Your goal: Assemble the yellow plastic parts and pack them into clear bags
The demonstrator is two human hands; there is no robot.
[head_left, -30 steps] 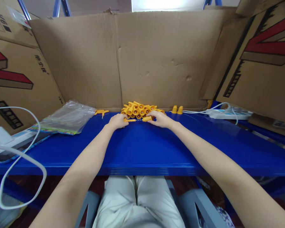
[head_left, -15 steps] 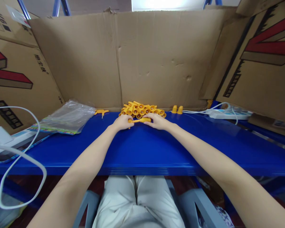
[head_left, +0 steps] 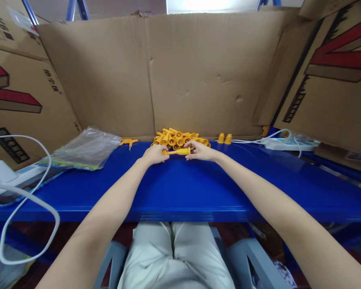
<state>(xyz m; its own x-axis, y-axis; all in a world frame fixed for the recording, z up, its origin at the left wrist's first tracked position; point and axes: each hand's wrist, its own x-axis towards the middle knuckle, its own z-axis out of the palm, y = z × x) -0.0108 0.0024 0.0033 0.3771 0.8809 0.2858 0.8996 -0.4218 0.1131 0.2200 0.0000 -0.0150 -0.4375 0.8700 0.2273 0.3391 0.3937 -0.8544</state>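
A heap of yellow plastic pieces lies on the blue table against the cardboard back wall. Just in front of it my left hand pinches the threaded end of a yellow screw piece. My right hand pinches a yellow sleeve at the other end. The screw and the sleeve meet in one line between my two hands, a little above the table.
A yellow three-armed piece and clear plastic bags lie to the left. Two yellow caps stand right of the heap. A white power strip with cables is at the far right, a white cable at the left. Cardboard walls surround the table.
The screw piece and the sleeve, apart a second ago, have been brought together end to end. Both hands have lifted slightly and moved toward the heap.
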